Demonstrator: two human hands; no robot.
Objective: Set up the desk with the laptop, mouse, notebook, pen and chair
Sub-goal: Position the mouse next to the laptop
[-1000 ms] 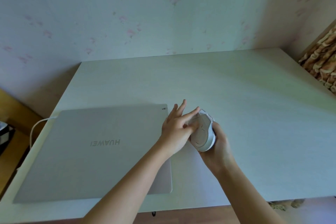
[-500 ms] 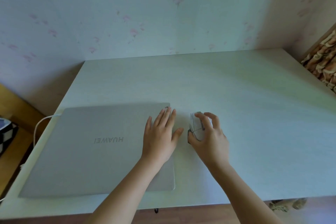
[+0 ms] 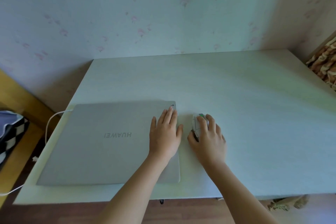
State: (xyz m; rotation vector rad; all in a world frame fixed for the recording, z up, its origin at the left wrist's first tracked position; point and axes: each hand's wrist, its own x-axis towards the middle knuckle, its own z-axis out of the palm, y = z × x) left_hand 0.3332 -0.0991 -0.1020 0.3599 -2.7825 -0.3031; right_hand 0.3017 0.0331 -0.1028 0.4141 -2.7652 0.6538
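Observation:
A closed silver laptop (image 3: 101, 142) lies on the left half of the pale desk (image 3: 254, 114), its lid logo facing away from me. My left hand (image 3: 165, 132) rests flat on the lid's right part, fingers together, holding nothing. Just right of the laptop a white mouse (image 3: 196, 125) sits on the desk with a small green light at its front. My right hand (image 3: 209, 136) covers the mouse and grips it, thumb on its left side. No notebook, pen or chair is in view.
A white cable (image 3: 52, 120) runs from the laptop's back left corner down off the desk's left edge. A checked bag (image 3: 11, 132) lies on a wooden surface at the left. The wall runs behind the desk; a patterned curtain (image 3: 325, 63) hangs at the right.
The mouse was held tilted up in both hands; now it sits on the desk under my right hand. My left hand let go of it and moved onto the laptop lid.

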